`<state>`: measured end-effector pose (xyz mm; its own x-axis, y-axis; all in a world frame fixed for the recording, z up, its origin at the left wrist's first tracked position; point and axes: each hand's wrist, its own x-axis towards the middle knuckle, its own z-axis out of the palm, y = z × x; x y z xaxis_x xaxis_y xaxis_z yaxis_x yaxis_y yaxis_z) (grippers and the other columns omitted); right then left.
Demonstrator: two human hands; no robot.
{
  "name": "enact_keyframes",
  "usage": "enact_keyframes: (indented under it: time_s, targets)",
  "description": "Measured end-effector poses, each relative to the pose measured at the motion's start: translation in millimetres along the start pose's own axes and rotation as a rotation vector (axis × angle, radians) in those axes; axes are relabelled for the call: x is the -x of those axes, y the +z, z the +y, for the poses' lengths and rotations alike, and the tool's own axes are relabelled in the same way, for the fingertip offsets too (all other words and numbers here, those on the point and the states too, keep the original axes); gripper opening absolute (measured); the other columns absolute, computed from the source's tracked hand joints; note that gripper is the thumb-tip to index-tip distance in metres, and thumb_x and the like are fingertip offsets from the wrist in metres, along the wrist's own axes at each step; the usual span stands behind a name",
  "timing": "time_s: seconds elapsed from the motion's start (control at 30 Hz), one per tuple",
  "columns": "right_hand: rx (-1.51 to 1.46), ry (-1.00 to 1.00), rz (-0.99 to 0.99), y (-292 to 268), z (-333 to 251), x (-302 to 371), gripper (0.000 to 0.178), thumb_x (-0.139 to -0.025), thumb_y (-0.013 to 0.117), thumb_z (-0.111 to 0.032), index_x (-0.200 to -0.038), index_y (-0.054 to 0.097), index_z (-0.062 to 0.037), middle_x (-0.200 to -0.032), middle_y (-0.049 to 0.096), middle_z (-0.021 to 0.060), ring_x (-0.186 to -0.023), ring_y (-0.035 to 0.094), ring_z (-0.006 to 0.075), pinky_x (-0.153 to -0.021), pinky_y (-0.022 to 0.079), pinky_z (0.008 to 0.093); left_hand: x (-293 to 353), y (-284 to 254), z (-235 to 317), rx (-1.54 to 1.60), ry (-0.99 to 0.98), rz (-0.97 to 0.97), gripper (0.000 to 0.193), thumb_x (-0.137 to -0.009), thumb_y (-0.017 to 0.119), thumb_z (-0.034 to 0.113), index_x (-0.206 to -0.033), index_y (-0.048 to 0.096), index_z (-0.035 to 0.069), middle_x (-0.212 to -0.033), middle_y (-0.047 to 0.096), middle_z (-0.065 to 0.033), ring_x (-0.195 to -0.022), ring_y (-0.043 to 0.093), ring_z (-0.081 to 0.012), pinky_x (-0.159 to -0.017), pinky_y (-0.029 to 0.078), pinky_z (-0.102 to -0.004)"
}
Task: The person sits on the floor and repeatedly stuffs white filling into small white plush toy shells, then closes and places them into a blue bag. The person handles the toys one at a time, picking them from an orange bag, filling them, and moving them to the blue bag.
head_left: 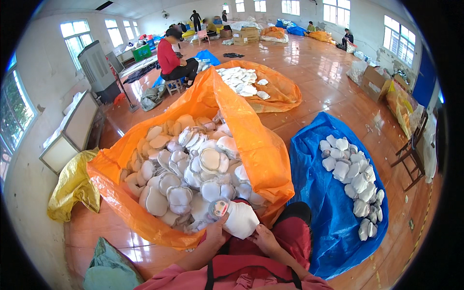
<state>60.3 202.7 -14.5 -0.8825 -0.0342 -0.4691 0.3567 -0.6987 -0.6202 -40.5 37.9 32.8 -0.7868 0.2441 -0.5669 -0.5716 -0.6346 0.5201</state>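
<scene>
Over my lap I hold a white, rounded fabric piece (242, 220) with a small printed cartoon face (221, 208) at its upper left end. My left hand (215, 234) grips it by the left side, just below the face. The fingers of my right hand (266, 239) pinch its lower right edge. Right in front of me, a large orange sack (263, 159) lies spread open, heaped with similar white and greyish padded pieces (179, 198). On my right, a blue sheet (311, 193) bears a smaller pile of white pieces (355, 171).
Beyond the near sack lies another orange sheet (285, 92) with flat white pieces (239, 79). A person in red (169, 60) sits on a stool at the far left. Yellow (75, 186) and green (108, 268) sacks lie left; a wooden chair (415, 152) stands right.
</scene>
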Motion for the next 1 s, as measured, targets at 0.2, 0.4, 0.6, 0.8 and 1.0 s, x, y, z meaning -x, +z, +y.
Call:
enact_keyframes:
  time_s: [0.2,0.4,0.6,0.8,1.0]
  targets:
    - [-0.173,-0.038,-0.094,-6.0,6.1,-4.8,0.043,-0.097,0.052,-0.027,-0.133,0.044,-0.0052,-0.133,0.051,0.0085,-0.120,0.051,0.0234,-0.104,0.039,0.0445,8.1,-9.4,-11.7,-0.240,0.036,-0.065,0.046,-0.082,0.068,-0.001,-0.125,0.052,0.006,-0.118,0.061,-0.0075,-0.108,0.059,-0.0235,-0.094,0.049,-0.0403]
    - [-0.206,-0.203,-0.040,-4.9,4.5,-1.0,0.037,-0.093,0.059,-0.015,-0.126,0.047,-0.0047,-0.120,0.058,0.0077,-0.110,0.057,0.0226,-0.099,0.044,0.0409,17.1,-3.7,-15.4,-0.251,0.138,-0.216,0.047,-0.083,0.069,0.004,-0.126,0.051,0.007,-0.121,0.059,-0.0067,-0.111,0.057,-0.0222,-0.096,0.047,-0.0395]
    - [-0.048,-0.128,0.053,-9.7,3.3,-2.9,0.031,-0.089,0.065,-0.014,-0.115,0.051,-0.0040,-0.112,0.060,0.0070,-0.103,0.058,0.0208,-0.095,0.046,0.0361,6.1,-13.2,-10.3,-0.247,0.006,-0.048,0.044,-0.082,0.069,0.003,-0.123,0.054,0.006,-0.116,0.062,-0.0071,-0.105,0.061,-0.0231,-0.089,0.051,-0.0394]
    - [0.325,-0.107,-0.155,-15.9,-3.6,-7.3,0.045,-0.086,0.069,-0.012,-0.126,0.051,-0.0032,-0.119,0.060,0.0077,-0.107,0.058,0.0201,-0.097,0.044,0.0352,9.7,-18.3,0.6,-0.619,0.029,-0.299,0.050,-0.077,0.073,0.002,-0.123,0.055,0.004,-0.112,0.064,-0.0070,-0.102,0.062,-0.0200,-0.085,0.052,-0.0344]
    - [0.129,-0.042,-0.158,-2.9,-5.9,9.9,0.047,-0.084,0.070,-0.013,-0.127,0.054,-0.0028,-0.118,0.062,0.0077,-0.108,0.058,0.0196,-0.095,0.045,0.0343,20.7,-0.1,3.4,-0.577,-0.021,-0.350,0.056,-0.074,0.075,-0.001,-0.125,0.054,0.003,-0.115,0.063,-0.0067,-0.107,0.060,-0.0195,-0.090,0.048,-0.0327]
